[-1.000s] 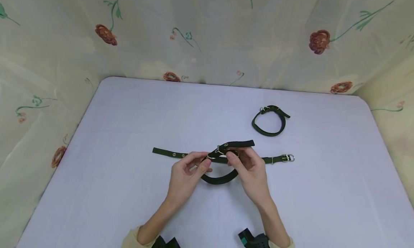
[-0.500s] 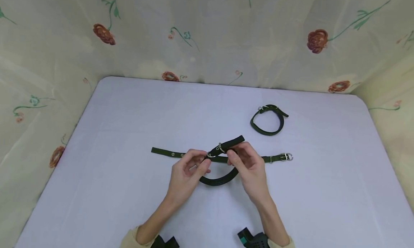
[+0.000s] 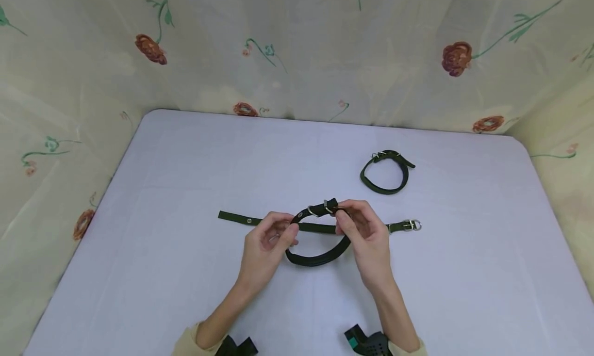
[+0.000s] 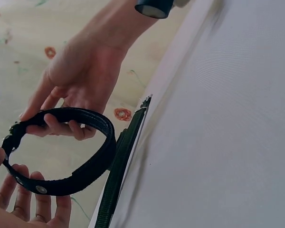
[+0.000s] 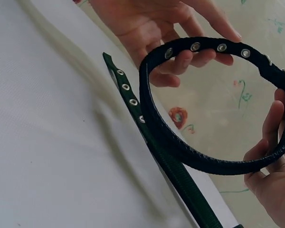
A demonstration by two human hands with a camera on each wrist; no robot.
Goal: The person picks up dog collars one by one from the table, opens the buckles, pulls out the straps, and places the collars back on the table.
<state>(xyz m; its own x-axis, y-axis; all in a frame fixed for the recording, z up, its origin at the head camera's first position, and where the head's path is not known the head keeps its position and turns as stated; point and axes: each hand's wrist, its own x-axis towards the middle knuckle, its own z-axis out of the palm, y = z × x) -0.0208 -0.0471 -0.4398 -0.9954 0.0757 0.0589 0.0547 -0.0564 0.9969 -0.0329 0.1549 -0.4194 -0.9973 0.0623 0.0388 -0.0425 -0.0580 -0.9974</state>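
Observation:
A black dog collar (image 3: 317, 260) is held up in both hands, buckled into a loop. On its left side my left hand (image 3: 263, 245) pinches the strap between thumb and fingers. My right hand (image 3: 368, 242) grips the other side beside the metal buckle (image 3: 327, 206). Only a short strap end shows near that buckle. Metal eyelets (image 5: 222, 47) line the strap in the right wrist view, by the left fingers. Behind the held loop, a green collar (image 3: 238, 218) lies stretched out on the table, partly hidden by the hands.
Farther back on the right, a buckled green collar (image 3: 385, 191) lies as a ring on the white table (image 3: 162, 165). Flower-patterned cloth (image 3: 297, 51) hangs around the table's back and sides.
The strap's free end beyond the buckle has become much shorter, and the held loop is wider. My right hand has shifted slightly right. The two collars on the table lie as before.

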